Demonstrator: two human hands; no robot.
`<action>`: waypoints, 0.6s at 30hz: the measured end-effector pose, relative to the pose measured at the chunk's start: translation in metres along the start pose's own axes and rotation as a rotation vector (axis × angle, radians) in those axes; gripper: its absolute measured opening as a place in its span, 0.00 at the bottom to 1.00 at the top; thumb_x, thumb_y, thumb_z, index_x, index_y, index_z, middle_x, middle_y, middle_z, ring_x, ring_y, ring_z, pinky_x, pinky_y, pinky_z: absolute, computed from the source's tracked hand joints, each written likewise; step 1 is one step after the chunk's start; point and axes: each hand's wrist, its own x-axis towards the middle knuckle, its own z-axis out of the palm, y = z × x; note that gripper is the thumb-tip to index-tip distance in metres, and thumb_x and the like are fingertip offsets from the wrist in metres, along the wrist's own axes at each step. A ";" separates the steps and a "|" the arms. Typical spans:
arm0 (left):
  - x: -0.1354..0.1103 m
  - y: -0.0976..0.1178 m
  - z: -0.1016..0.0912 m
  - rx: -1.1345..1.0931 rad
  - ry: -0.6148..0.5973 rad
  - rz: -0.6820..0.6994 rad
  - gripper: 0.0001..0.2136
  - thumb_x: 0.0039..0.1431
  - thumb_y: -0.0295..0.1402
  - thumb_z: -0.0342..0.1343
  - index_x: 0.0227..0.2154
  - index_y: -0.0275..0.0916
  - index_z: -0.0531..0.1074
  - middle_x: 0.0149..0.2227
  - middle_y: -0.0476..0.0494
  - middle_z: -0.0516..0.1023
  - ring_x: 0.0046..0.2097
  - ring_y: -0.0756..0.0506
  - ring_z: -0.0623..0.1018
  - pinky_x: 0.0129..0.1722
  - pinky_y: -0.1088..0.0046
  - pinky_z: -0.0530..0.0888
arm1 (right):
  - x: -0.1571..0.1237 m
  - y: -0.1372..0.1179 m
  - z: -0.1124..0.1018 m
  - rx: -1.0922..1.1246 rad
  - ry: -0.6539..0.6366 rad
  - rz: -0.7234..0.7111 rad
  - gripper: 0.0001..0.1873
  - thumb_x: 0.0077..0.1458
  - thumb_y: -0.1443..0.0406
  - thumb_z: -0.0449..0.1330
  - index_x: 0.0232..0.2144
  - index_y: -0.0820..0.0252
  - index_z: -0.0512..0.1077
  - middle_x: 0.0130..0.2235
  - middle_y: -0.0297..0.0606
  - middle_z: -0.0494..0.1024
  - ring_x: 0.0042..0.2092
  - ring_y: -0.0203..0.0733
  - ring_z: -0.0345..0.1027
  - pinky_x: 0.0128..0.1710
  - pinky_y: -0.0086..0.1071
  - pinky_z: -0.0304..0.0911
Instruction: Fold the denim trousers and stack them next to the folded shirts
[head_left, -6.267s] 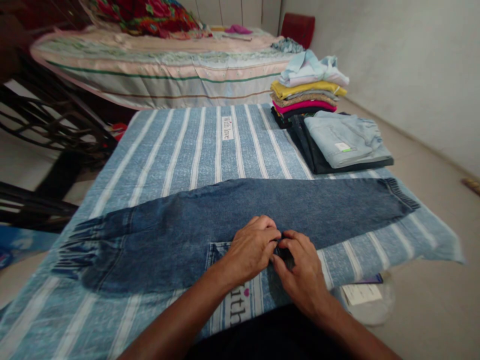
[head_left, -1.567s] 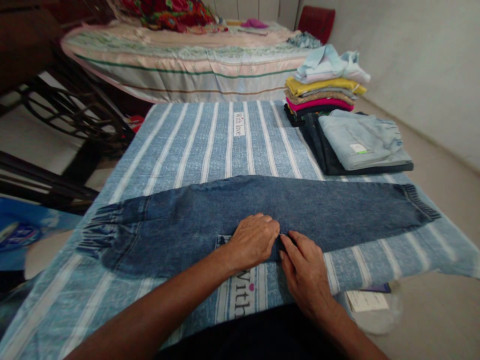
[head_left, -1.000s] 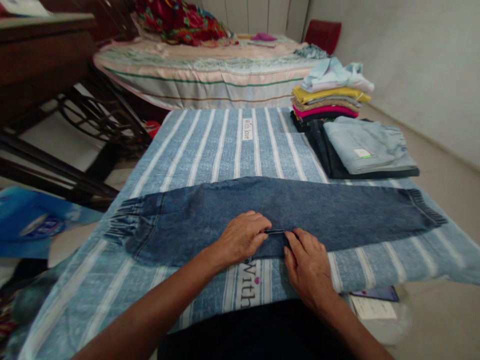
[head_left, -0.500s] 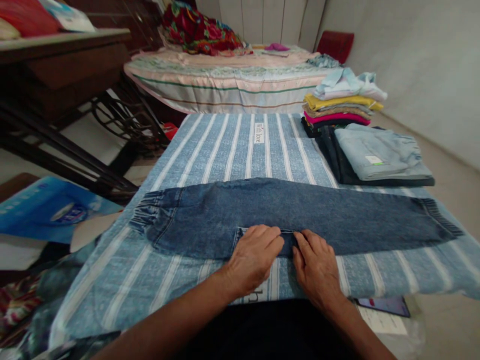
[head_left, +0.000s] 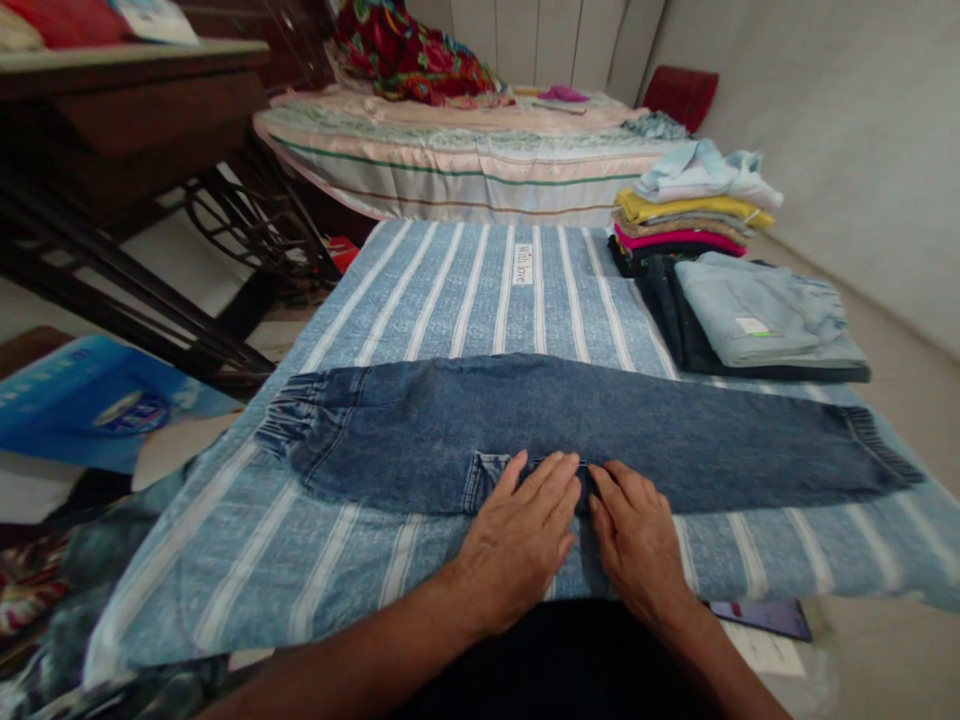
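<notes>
A pair of dark blue jeans (head_left: 600,410), folded lengthwise, lies across the bed in front of me. Its gathered elastic waist is on the left and the ribbed cuff on the right. My left hand (head_left: 521,525) rests flat on the side pocket (head_left: 484,475), fingers stretched out and holding nothing. Just right of it, my right hand (head_left: 637,530) has its fingers bent at the pocket's other end, thumb close to the index finger, gripping the denim there. The cloth under both hands is hidden.
Folded jeans (head_left: 765,310) and a stack of folded clothes (head_left: 690,215) sit at the right edge of the striped bedsheet (head_left: 450,290). A sewing machine table (head_left: 150,110) stands left, above a blue package (head_left: 105,400). Behind is another bed (head_left: 465,165). A phone (head_left: 765,617) lies below the near edge.
My left hand has gone from a closed grip on the pocket edge to lying flat with fingers extended. My right hand stays almost in place. The view has shifted slightly.
</notes>
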 end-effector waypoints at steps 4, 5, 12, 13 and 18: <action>0.005 0.008 0.008 0.007 -0.045 0.032 0.25 0.62 0.41 0.47 0.58 0.34 0.58 0.63 0.37 0.58 0.64 0.42 0.57 0.62 0.60 0.52 | -0.001 0.003 0.000 0.024 -0.014 0.004 0.18 0.62 0.65 0.44 0.49 0.64 0.68 0.48 0.49 0.71 0.47 0.48 0.64 0.44 0.42 0.63; 0.005 0.008 0.010 0.010 -0.056 0.025 0.25 0.62 0.42 0.47 0.58 0.34 0.57 0.63 0.37 0.58 0.63 0.42 0.58 0.62 0.59 0.53 | -0.001 0.004 0.001 0.030 -0.014 0.002 0.18 0.62 0.66 0.45 0.49 0.64 0.69 0.48 0.49 0.71 0.47 0.48 0.64 0.44 0.42 0.63; 0.006 0.007 0.010 -0.016 -0.082 0.014 0.25 0.62 0.42 0.46 0.58 0.35 0.57 0.62 0.36 0.58 0.63 0.41 0.58 0.60 0.58 0.54 | 0.003 -0.002 -0.014 0.097 0.101 -0.040 0.17 0.61 0.66 0.47 0.50 0.63 0.68 0.49 0.50 0.71 0.49 0.49 0.65 0.46 0.46 0.65; 0.006 0.007 0.010 -0.030 -0.081 0.013 0.25 0.63 0.42 0.46 0.59 0.35 0.56 0.62 0.36 0.59 0.63 0.41 0.59 0.60 0.58 0.55 | 0.004 -0.006 -0.018 0.117 0.132 -0.062 0.19 0.60 0.66 0.48 0.52 0.63 0.66 0.51 0.51 0.70 0.51 0.50 0.64 0.48 0.47 0.64; 0.009 0.009 0.015 -0.081 -0.058 0.025 0.21 0.64 0.37 0.44 0.57 0.35 0.59 0.60 0.36 0.62 0.61 0.41 0.61 0.60 0.56 0.56 | 0.002 -0.010 -0.016 0.143 0.069 -0.251 0.25 0.60 0.68 0.48 0.60 0.61 0.57 0.56 0.48 0.67 0.57 0.47 0.61 0.54 0.46 0.60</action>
